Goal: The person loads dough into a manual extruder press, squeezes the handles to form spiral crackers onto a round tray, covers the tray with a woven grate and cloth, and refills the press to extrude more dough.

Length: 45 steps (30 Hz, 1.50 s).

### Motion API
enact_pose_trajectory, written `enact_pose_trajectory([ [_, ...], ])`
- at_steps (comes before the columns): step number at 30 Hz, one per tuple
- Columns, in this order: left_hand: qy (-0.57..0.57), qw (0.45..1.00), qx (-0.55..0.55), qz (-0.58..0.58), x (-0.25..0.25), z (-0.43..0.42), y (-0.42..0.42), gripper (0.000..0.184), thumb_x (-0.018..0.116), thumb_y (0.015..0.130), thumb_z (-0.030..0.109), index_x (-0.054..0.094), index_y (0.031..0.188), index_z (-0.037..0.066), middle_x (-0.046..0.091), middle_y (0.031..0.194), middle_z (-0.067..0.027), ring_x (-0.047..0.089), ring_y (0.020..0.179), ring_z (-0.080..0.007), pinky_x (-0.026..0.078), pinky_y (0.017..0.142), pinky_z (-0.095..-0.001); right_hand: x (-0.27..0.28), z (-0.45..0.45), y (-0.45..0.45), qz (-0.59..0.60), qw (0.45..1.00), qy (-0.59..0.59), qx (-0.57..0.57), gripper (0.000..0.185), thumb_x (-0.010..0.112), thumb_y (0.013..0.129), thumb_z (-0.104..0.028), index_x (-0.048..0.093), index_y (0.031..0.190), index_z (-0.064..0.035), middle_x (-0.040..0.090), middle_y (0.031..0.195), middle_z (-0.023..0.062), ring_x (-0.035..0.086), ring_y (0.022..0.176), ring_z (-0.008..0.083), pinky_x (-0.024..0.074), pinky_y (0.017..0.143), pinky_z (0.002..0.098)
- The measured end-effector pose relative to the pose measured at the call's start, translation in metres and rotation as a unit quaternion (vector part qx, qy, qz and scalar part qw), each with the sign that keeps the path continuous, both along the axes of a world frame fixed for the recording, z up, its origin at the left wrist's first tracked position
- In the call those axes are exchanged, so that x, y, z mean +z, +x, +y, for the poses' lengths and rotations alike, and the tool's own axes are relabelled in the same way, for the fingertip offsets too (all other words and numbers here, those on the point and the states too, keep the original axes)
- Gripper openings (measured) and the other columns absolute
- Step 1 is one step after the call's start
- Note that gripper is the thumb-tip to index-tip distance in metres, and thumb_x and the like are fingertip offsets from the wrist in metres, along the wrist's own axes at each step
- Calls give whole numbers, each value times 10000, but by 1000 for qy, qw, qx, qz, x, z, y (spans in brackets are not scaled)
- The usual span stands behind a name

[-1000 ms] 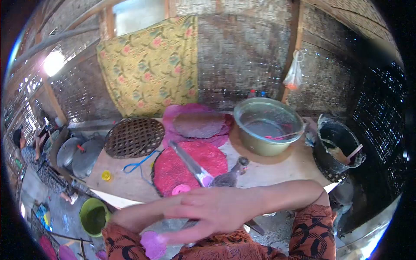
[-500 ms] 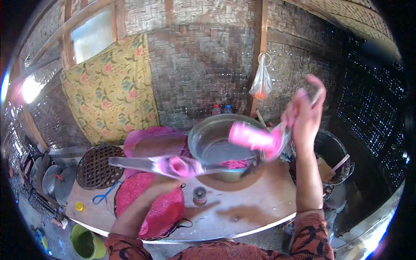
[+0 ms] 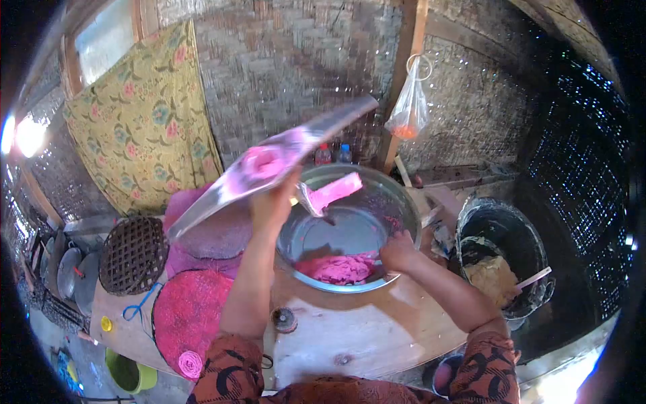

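My left hand (image 3: 274, 202) is gripping the tilted board (image 3: 289, 149); right hand (image 3: 400, 252) is curling at the basin's (image 3: 350, 230) right rim, grip unclear. Dough (image 3: 343, 268) is lying inside, near side. Likely scooping; I'd be holding the board level.

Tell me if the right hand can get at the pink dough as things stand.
Likely yes: the right hand is at the near right side of the basin, close beside the pink dough, and nothing visible seems to block the way.
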State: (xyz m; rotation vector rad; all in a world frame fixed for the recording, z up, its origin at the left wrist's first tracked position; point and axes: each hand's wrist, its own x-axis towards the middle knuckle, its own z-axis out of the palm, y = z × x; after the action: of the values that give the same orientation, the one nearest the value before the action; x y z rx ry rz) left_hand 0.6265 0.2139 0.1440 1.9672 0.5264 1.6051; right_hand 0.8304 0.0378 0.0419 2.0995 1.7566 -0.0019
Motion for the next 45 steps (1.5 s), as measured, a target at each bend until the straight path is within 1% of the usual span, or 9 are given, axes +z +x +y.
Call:
enact_pose_trajectory([
  [5, 12, 976, 56, 209, -56, 38, 72, 389, 575, 836, 350, 534, 1087, 57, 590, 1082, -79, 545, 1031, -255, 408, 935, -398, 19, 17, 7, -17, 998, -66, -3, 249, 485, 849, -190, 633, 979, -38, 673, 888, 135, 662, 744, 303, 514, 611, 448],
  [12, -128, 978, -149, 67, -139, 99, 112, 465, 577, 856, 386, 478, 1231, 130, 513, 1259, -42, 451, 1188, -217, 299, 1055, -358, 78, -2, -2, 84, 996, -36, 21, 292, 423, 870, -123, 501, 1114, 19, 636, 761, 219, 641, 684, 370, 503, 557, 482],
  [15, -409, 669, -544, -300, -131, 91, 108, 452, 577, 876, 302, 443, 1266, 117, 504, 1269, -41, 435, 1208, -208, 289, 1066, -363, 56, 6, -10, 173, 974, -148, -3, 340, 453, 852, -136, 455, 1144, 39, 633, 777, 231, 633, 717, 396, 502, 605, 495],
  [17, -287, 890, -341, -92, -117, 83, 98, 400, 528, 894, 284, 458, 1245, 104, 492, 1270, -71, 418, 1213, -240, 278, 1067, -413, 35, 17, -18, 249, 957, -139, -43, 381, 509, 823, -166, 452, 1145, 31, 623, 794, 257, 616, 753, 427, 493, 659, 504],
  [20, -184, 962, -187, 76, -114, 77, 92, 392, 533, 890, 282, 468, 1233, 105, 499, 1254, -82, 425, 1204, -243, 291, 1060, -412, 10, 41, -30, 299, 939, -146, -86, 353, 577, 800, -217, 517, 1084, -16, 620, 850, 263, 605, 820, 432, 473, 710, 511],
  [35, 2, 986, -41, 164, -116, 71, 83, 412, 627, 810, 277, 511, 1176, 127, 570, 1144, -81, 506, 1103, -276, 345, 998, -413, 10, 37, -19, 444, 890, -99, 5, 311, 529, 839, -210, 587, 1092, -39, 622, 933, 249, 594, 884, 413, 467, 792, 474],
  [41, -149, 980, -106, 80, -72, 51, 80, 380, 613, 807, 153, 507, 1170, 118, 577, 1042, -76, 506, 1115, -215, 409, 947, -358, 91, -35, 44, 487, 867, -106, -23, 333, 499, 923, -213, 535, 1219, -65, 638, 855, 131, 596, 747, 206, 473, 691, 336],
  [43, 353, 911, 117, 178, -52, 70, 79, 335, 609, 788, 84, 535, 1115, 82, 573, 972, -52, 529, 1066, -170, 449, 875, -309, 125, -72, 46, 578, 801, -70, -140, 335, 503, 930, -180, 519, 1230, -32, 556, 717, 42, 496, 606, 96, 424, 547, 249],
  [45, 127, 987, -74, 64, -4, 67, 75, 231, 611, 820, 133, 568, 1034, 59, 593, 944, -63, 563, 930, -179, 462, 789, -308, 158, -108, 40, 624, 762, -21, -173, 345, 513, 926, -167, 508, 1231, -5, 510, 692, 12, 435, 561, 63, 366, 490, 220],
])
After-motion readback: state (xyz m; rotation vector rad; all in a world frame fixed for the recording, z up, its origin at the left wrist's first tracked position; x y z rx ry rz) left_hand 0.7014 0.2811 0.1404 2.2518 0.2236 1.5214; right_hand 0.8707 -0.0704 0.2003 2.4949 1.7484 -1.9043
